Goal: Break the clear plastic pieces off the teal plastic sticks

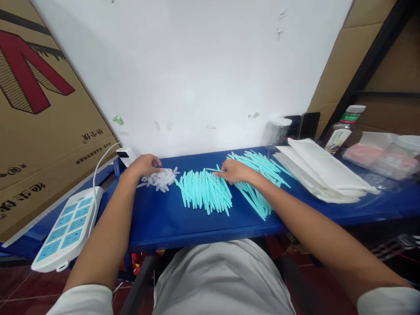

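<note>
My right hand (233, 170) is closed in a pinch on a slim turquoise stick (211, 169), shaped like an eyebrow razor, which points left from the fingertips. Below it lies a pile of similar turquoise sticks (205, 192), roughly side by side on the blue table (157, 223). A second, looser heap of them (262, 168) spreads behind and beneath my right wrist. At the left, my left hand (146, 165) hovers over a small heap of clear plastic caps (162, 179). Its thumb and fingers are apart, the thumb close to the caps; nothing shows between them.
White sheet-like bags (321, 170) lie to the right, before a bottle (343, 129) and a lidded clear jar (278, 131). A power strip (68, 227) with a white cable sits at the left. Cardboard (49, 131) and a white wall (197, 78) bound the table.
</note>
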{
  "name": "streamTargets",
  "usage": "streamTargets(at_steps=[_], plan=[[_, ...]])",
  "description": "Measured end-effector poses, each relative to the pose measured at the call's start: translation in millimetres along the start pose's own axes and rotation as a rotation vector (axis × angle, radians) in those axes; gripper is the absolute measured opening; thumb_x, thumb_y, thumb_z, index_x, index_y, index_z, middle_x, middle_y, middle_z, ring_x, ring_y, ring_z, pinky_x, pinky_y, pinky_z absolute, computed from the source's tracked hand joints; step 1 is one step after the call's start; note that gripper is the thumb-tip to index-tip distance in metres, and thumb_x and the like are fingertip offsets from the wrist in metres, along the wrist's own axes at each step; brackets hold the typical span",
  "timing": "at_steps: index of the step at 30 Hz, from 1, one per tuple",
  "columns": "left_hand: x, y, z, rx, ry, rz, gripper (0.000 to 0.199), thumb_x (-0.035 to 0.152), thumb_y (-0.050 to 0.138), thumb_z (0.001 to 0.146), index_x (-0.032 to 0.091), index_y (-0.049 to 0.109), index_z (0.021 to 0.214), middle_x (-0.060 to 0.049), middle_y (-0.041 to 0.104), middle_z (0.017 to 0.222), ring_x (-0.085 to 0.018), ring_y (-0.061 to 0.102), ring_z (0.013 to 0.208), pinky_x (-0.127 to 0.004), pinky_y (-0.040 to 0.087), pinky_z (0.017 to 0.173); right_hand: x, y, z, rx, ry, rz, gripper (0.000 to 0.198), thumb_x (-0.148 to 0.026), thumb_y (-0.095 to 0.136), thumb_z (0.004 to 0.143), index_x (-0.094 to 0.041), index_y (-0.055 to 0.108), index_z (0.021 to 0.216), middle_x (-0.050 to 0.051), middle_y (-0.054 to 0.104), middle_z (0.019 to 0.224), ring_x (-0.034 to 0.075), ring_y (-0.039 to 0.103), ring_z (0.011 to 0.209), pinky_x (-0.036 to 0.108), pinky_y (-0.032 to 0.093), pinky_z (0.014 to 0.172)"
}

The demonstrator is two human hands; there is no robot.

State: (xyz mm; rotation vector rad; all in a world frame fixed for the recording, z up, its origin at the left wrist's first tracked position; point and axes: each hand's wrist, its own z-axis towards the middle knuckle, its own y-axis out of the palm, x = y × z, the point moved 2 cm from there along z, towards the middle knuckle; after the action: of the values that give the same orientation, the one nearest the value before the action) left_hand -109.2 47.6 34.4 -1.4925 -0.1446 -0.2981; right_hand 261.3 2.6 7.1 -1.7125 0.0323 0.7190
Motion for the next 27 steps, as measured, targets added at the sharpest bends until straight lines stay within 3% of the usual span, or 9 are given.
streamTargets(at_steps=[2, 8, 11, 18, 27], plan=[[5.7, -2.0, -1.1, 0.037, 0.09, -0.001, 0.044, 0.053, 0.089, 0.053, 0.022, 0.077, 0.081, -0.008, 0.074, 0.092, -0.023, 0.067, 0.078, -0.025, 0.046, 0.059, 1.2, 0.1, 0.4, -0.002, 0.014, -0.008, 0.064, -0.064, 0.06, 0.094, -0.02, 0.057, 0.048, 0.01, 0.069, 0.057, 0.015, 0.053, 0.045, 0.033, 0.043, 0.057], [33.6, 10.6, -11.0, -0.27, 0.253, -0.115, 0.054, 0.056, 0.092, 0.048, 0.023, 0.076, 0.088, -0.001, 0.063, 0.074, -0.019, 0.059, 0.067, -0.025, 0.042, 0.058, 2.6, 3.3, 2.5, -0.061, -0.094, 0.069, 0.068, -0.068, 0.053, 0.096, -0.018, 0.061, 0.05, 0.009, 0.07, 0.06, 0.013, 0.048, 0.043, 0.032, 0.041, 0.054], [41.2, 17.1, -11.4, -0.252, 0.272, -0.112, 0.053, 0.053, 0.093, 0.045, 0.023, 0.075, 0.084, 0.0, 0.059, 0.073, -0.018, 0.055, 0.064, -0.026, 0.039, 0.057, 2.1, 4.3, 3.0, -0.072, -0.114, 0.07, 0.068, -0.068, 0.053, 0.096, -0.018, 0.061, 0.051, 0.01, 0.07, 0.06, 0.013, 0.048, 0.044, 0.032, 0.04, 0.054], [41.6, 27.5, -4.8, -0.17, 0.249, -0.14, 0.048, 0.048, 0.093, 0.047, 0.022, 0.073, 0.081, 0.002, 0.054, 0.071, -0.015, 0.05, 0.059, -0.025, 0.034, 0.052, -1.0, 0.2, 0.1, -0.06, -0.08, 0.099, 0.05, -0.055, 0.057, 0.098, -0.015, 0.073, 0.073, 0.009, 0.073, 0.065, 0.014, 0.053, 0.048, 0.03, 0.041, 0.054], [42.8, 40.1, 1.1, -0.122, 0.273, -0.117, 0.044, 0.052, 0.089, 0.058, 0.021, 0.07, 0.082, 0.002, 0.055, 0.069, -0.015, 0.051, 0.059, -0.028, 0.034, 0.055, -1.4, 0.6, -0.3, -0.057, -0.091, 0.147, 0.043, -0.048, 0.058, 0.099, -0.015, 0.068, 0.073, 0.008, 0.074, 0.068, 0.012, 0.051, 0.049, 0.029, 0.041, 0.053]])
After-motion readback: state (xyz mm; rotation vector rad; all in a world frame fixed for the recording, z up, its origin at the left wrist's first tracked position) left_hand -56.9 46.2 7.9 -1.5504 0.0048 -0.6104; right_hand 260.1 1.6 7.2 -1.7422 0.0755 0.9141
